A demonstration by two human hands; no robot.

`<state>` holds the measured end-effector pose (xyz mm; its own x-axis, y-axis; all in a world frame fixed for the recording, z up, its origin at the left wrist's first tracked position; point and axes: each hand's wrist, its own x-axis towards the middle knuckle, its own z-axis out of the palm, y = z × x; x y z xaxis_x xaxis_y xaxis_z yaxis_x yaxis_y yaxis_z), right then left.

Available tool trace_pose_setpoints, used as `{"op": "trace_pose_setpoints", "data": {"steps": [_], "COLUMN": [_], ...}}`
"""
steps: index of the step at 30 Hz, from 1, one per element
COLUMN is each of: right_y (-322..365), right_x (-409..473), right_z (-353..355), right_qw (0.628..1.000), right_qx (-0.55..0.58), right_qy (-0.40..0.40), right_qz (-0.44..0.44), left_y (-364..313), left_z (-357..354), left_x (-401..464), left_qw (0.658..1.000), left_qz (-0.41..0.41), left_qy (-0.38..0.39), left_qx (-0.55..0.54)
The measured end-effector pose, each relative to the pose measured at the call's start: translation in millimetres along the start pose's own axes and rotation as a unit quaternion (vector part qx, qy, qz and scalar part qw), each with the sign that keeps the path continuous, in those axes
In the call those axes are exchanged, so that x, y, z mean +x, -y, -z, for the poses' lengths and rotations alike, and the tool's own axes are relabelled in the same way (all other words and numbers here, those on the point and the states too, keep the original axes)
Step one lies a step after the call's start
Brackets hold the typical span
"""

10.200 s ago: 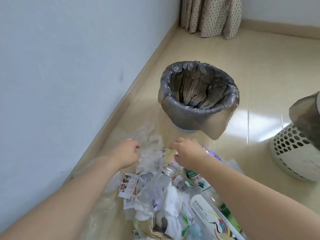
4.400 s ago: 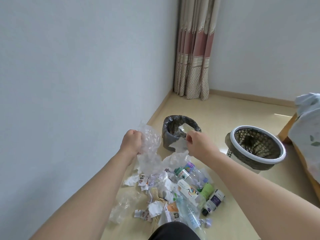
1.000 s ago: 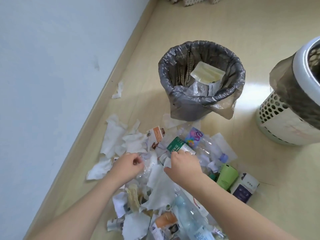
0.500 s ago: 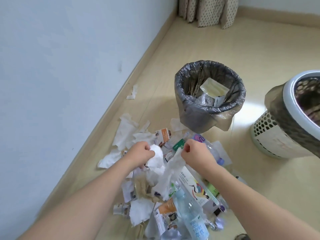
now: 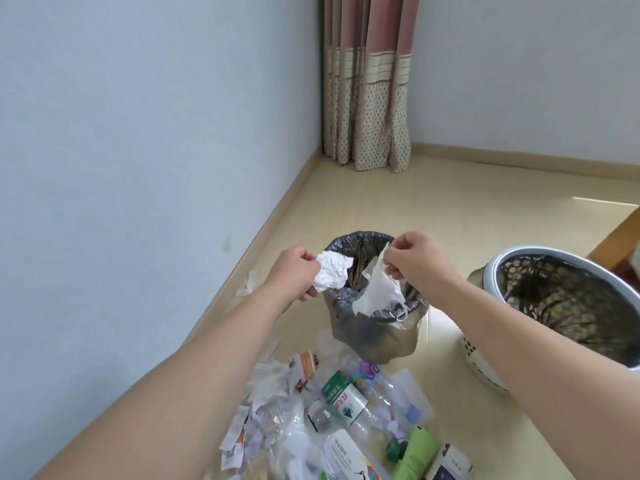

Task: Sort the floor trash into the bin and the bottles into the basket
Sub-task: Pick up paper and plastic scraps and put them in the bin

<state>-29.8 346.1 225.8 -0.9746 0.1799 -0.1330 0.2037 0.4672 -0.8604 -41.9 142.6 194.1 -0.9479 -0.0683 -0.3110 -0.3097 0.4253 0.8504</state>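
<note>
Bottles [image 5: 346, 400] and scraps are littering the floor [image 5: 485, 209] before me, the basket [image 5: 568, 306] standing beside. My left hand [image 5: 294, 271] is gripping a crumpled paper [image 5: 330, 273] and my right hand [image 5: 412, 261] is pinching a tissue [image 5: 375, 292], both over the bin [image 5: 370, 327].

The floor [image 5: 485, 209] is smooth and shiny. The bin [image 5: 374, 327] wears a thin, crinkly grey plastic bag. The tissue [image 5: 330, 270] is crumpled white paper. The bottles [image 5: 349, 403] are clear plastic. The curtain [image 5: 367, 84] is soft cloth.
</note>
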Motion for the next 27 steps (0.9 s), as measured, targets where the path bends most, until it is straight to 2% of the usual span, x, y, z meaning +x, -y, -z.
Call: {"op": "trace_pose_setpoints", "data": {"steps": [4,8,11,13,15,21,27], "right_y": [19.3,15.1,-13.4,-38.4,-58.9,-68.4,-44.8], "right_x": [44.3,78.6,94.1,95.8,89.3,33.8,-35.5], "right_z": [16.6,12.9,-7.3,-22.7,-30.6,-27.0,-73.5], "right_qw": [0.997,0.994,0.999,0.994,0.986,0.964,0.931], "right_qx": [0.001,0.012,-0.035,-0.078,-0.117,-0.247,-0.306], "right_qy": [-0.053,-0.088,-0.034,0.034,0.064,0.095,0.186], "right_qz": [0.058,0.064,-0.004,-0.068,-0.101,-0.011,0.073], "left_y": [-18.2,-15.0,-3.8,6.1,22.3,94.2,166.8], "left_z": [-33.8,-67.3,-79.8,-79.0,-71.4,-8.6,48.1], "left_x": [49.4,86.5,96.6,94.8,89.4,43.8,-33.0], "left_qw": [1.000,0.999,0.997,0.995,0.993,0.983,0.957], "left_qz": [-0.010,0.030,0.058,0.052,0.040,0.030,0.080], "left_qy": [-0.019,0.019,0.024,0.014,0.008,-0.014,0.030], "left_qx": [0.006,0.010,0.048,0.079,0.108,0.183,0.278]}}
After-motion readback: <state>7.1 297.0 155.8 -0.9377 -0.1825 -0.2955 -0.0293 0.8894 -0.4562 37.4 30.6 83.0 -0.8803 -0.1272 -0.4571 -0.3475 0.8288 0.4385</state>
